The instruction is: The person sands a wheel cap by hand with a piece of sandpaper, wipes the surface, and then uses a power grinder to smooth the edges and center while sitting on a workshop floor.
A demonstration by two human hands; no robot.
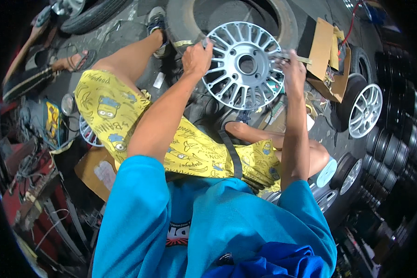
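A silver multi-spoke wheel disc [235,56] with a round centre hole is held up in front of me, over my lap. My left hand [198,58] is closed on its left edge. At its right edge is my right hand [293,69], closed round a thin, flat tool [304,60] with a tan end. Motion blurs that tool where it crosses the spokes, so its kind cannot be made out. Behind the disc, a large tyre [180,23] lies flat on the floor.
An open cardboard box [320,69] with odds and ends stands to the right. Beyond it are a silver-faced wheel [366,111] and stacked dark rims [389,153]. Another person's sandalled foot [81,60] is at far left, near a second tyre [90,18].
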